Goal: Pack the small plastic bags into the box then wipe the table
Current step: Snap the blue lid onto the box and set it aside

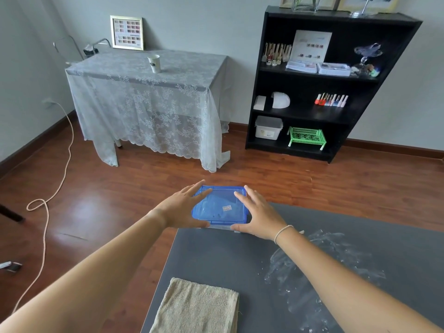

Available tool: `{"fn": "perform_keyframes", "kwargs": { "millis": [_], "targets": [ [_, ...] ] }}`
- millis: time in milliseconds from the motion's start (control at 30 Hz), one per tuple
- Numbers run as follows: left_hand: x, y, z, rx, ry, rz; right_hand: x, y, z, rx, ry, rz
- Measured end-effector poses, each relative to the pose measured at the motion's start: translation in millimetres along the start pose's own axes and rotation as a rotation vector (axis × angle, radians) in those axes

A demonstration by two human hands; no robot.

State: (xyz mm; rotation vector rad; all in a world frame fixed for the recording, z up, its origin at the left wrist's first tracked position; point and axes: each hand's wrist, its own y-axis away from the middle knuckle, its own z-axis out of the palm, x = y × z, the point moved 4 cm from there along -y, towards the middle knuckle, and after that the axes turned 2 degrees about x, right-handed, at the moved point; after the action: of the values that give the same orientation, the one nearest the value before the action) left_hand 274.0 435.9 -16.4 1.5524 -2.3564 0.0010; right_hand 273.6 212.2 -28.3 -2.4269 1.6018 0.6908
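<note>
Only the head view here, looking down over both forearms at a dark grey table [216,260] whose far left corner juts out over a wood floor. The box [219,205] sits right on that far corner, a clear tub with a blue lid already on it, and both hands are on the lid: the left hand [183,207] lies flat across its left edge with fingers spread and thumb hooked round the near left corner, and the right hand [257,213] mirrors it on the right side, fingers spread over the top and thumb tucked at the near right edge. Looks to me like they're pressing the lid down to snap it shut, which would explain the flat open palms on opposite sides instead of any pinching (even pressure at both ends is how these clip lids seat). I can't see any small plastic bags loose on the table, so my guess is they're inside, though the lid is too hazy to make them out for sure. Near the camera, a folded beige towel [199,306] waits at the near left edge of the table, handy for the wipe. To the right there's a big whitish smear [319,265] of streaks and specks across the dark surface, well apart from the box, and that's presumably what still needs cleaning.
</note>
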Motion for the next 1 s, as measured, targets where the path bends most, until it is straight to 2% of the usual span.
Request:
{"fn": "perform_keyframes", "kwargs": {
  "millis": [167,433,1000],
  "targets": [
    [1.5,-2.8,-1.8,-0.019,-0.065,0.018,1.0,2.4,0.0,0.027,-0.02,-0.013],
    [6.0,-9.0,-3.9,-0.047,-0.043,0.024,2.5,9.7,1.6,0.122,-0.083,-0.002],
    [6.8,-21.3,-14.0,-0.12,-0.103,0.02,7.3,8.8,5.6,0.093,-0.167,0.032]
  ]
}}
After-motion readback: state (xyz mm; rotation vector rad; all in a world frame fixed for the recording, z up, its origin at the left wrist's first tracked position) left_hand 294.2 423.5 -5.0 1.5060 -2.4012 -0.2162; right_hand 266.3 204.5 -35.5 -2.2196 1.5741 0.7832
